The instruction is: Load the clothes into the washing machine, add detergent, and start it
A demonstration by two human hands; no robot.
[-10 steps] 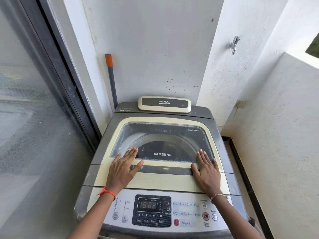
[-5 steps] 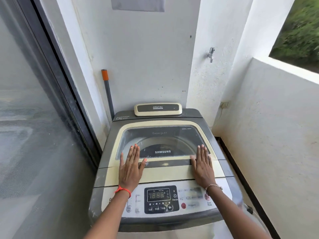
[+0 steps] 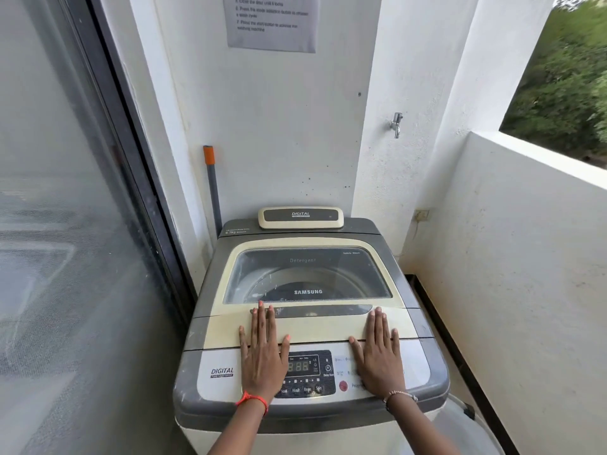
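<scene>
In the balcony corner, washing machine [image 3: 328, 413] with lid [image 3: 322, 326] closed. Left hand [image 3: 262, 359] and right hand [image 3: 377, 359] rest flat, fingers [image 3: 262, 323] straight and slightly apart, across lid's near edge and control panel [image 3: 303, 367].

We have open air above the whole top of the washing machine [image 3: 308, 412], up to the paper notice [image 3: 272, 24] on the back wall. The lid [image 3: 315, 326] is shut. Our left hand [image 3: 262, 359] and right hand [image 3: 377, 359] lie flat across its front edge and the control panel [image 3: 305, 369], covering some buttons.

On the left, the glass door [image 3: 65, 224] stands just beside the cabinet, leaving only a slit. A grey pole with an orange tip [image 3: 213, 185] fills the rear-left corner. The raised DIGITAL housing [image 3: 300, 217] blocks the back deck.

On the right, a narrow gap runs between machine and parapet wall [image 3: 525, 241]. A tap [image 3: 396, 124] juts from the pillar above it.
</scene>
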